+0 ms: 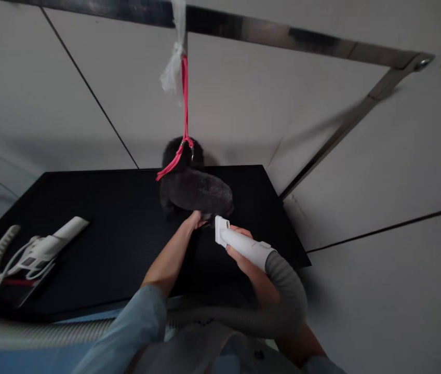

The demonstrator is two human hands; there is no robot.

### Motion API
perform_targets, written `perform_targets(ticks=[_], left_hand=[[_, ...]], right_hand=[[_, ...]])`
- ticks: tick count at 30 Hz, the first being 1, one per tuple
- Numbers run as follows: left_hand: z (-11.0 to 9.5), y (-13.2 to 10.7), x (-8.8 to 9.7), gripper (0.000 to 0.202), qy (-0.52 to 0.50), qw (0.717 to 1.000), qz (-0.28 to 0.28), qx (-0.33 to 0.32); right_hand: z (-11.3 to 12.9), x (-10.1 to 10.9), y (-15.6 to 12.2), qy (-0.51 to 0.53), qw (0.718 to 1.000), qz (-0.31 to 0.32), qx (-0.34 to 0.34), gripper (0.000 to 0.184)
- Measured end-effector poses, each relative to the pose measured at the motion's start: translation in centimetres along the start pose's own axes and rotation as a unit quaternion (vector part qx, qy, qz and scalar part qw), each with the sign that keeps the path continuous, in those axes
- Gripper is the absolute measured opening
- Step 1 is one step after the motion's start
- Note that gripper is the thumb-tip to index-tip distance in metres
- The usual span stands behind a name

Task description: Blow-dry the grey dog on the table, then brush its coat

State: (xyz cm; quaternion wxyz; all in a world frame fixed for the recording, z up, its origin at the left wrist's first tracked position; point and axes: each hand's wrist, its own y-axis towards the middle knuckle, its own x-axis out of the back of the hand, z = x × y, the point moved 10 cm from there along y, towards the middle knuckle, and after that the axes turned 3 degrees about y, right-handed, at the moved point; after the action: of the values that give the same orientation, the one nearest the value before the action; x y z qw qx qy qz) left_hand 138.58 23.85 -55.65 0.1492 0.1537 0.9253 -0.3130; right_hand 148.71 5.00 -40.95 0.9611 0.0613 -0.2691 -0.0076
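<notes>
A small dark-grey furry animal (199,191) stands on the black table, its head end at the far side. Its coat looks short, and I cannot tell its kind for sure. A pink grooming loop (186,104) hangs down to its neck. My left hand (196,219) is low at the animal's rear, closed around what looks like a leg; the fingers are partly hidden. In my right hand (239,249) is a white vacuum nozzle (248,248) with a wide flat head, wrapped by the fingers. The nozzle's head is close to the animal's rear, just right of my left hand.
From the nozzle, a ribbed grey hose (288,283) curves down past my right arm and across my front. A white hand dryer (52,244) with a coiled cord lies at left on the black table (127,249). Overhead runs a metal bar (275,39) before a pale panelled wall.
</notes>
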Motion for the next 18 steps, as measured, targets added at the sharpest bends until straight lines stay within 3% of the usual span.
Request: perform_targets(ticks=[3, 5, 8, 10, 14, 18], left_hand=[[1.2, -0.6, -1.6, 0.028, 0.016, 0.997, 0.059, 0.042], [2.1, -1.1, -2.9, 0.029, 0.029, 0.993, 0.093, 0.063], [4.0, -1.9, -5.6, 0.026, 0.033, 0.981, 0.157, 0.107], [6.0, -2.8, -7.5, 0.023, 0.042, 0.967, 0.204, 0.147], [9.8, -5.0, -11.5, 0.027, 0.024, 0.929, 0.308, 0.203], [11.3, -7.6, -15.8, 0.044, -0.086, 0.872, 0.433, 0.21]], right_hand=[[0.4, 0.2, 1.6, 0.152, 0.984, -0.079, 0.04, 0.048], [0.6, 0.0, 2.2, 0.16, 0.977, -0.113, 0.082, 0.045], [0.4, -1.1, 1.6, 0.114, 0.983, -0.094, 0.113, 0.047], [0.1, -1.2, 0.0, 0.094, 0.985, -0.089, 0.117, 0.051], [-1.3, 0.4, -5.0, 0.058, 0.984, -0.138, 0.095, 0.048], [-3.7, 2.2, -10.1, 0.04, 0.981, -0.182, 0.055, 0.031]])
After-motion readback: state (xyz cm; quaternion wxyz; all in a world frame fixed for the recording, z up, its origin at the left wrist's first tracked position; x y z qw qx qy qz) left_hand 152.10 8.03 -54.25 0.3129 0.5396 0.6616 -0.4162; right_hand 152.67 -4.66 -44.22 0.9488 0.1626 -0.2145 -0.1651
